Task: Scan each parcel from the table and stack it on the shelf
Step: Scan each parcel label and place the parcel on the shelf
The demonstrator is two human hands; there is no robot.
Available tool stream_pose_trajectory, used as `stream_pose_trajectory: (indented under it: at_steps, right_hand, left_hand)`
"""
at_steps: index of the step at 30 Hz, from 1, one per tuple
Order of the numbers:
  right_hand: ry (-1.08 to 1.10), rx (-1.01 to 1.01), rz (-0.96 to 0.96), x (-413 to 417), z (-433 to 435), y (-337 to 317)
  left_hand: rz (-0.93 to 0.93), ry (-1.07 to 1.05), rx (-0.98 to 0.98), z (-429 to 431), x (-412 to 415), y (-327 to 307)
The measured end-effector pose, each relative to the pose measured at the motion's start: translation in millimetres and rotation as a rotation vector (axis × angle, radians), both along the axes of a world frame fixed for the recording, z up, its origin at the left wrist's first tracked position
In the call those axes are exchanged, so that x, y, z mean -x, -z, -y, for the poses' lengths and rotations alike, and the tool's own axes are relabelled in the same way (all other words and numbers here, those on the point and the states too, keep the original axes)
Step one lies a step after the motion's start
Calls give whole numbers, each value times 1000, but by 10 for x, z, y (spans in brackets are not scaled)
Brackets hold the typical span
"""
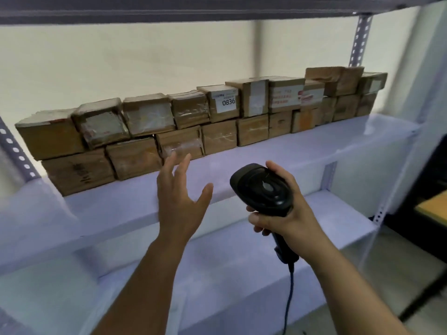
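L hand (180, 201) hovering, fingers spread, near brown taped cardboard parcels (179, 143) along white shelf's (278, 151) back edge; R hand (287, 213) gripping black handheld scanner (262, 188).

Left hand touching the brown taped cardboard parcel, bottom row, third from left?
Cannot tell. Head view: the left hand's blurred fingertips overlap the front of the brown taped cardboard parcel, but one view gives no depth.
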State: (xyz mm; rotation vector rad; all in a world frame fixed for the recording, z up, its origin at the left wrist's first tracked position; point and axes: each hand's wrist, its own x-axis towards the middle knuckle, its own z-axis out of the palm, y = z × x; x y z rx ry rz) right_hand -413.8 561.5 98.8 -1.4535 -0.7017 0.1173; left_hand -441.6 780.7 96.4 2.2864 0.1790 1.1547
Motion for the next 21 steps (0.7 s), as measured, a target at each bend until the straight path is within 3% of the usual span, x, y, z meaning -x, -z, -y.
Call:
stream_pose_trajectory:
  at_steps: [11,21]
  right_hand:
    - [424,-130,-54,169,1809,361]
    - [767,-57,-10,495,3349,581]
  left_hand:
    - [-143,397,-56,2079,-540,431]
    - [-223,716,-53,3888,-780,838]
